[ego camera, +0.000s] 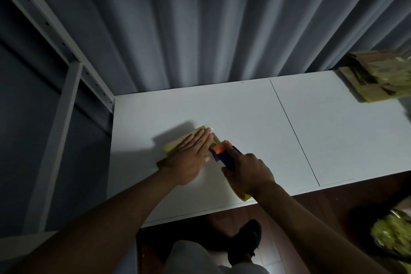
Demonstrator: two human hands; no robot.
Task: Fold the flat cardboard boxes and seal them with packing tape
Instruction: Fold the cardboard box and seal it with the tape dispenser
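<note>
A small cardboard box (pixel 175 143) lies on the white table (pixel 255 118), left of the middle. My left hand (pixel 191 155) presses flat on top of it, fingers together and stretched out. My right hand (pixel 246 173) grips a blue and orange tape dispenser (pixel 223 153), whose orange front end touches the box's right edge beside my left fingertips. A yellowish tape roll (pixel 241 196) shows below my right wrist. Much of the box is hidden under my left hand.
A pile of flat cardboard boxes (pixel 373 78) lies at the table's far right corner. Another yellowish bundle (pixel 393 236) sits low at the right, off the table. A grey curtain hangs behind, a white metal rack (pixel 66 87) stands at left. A shoe (pixel 249 238) shows below the table's front edge.
</note>
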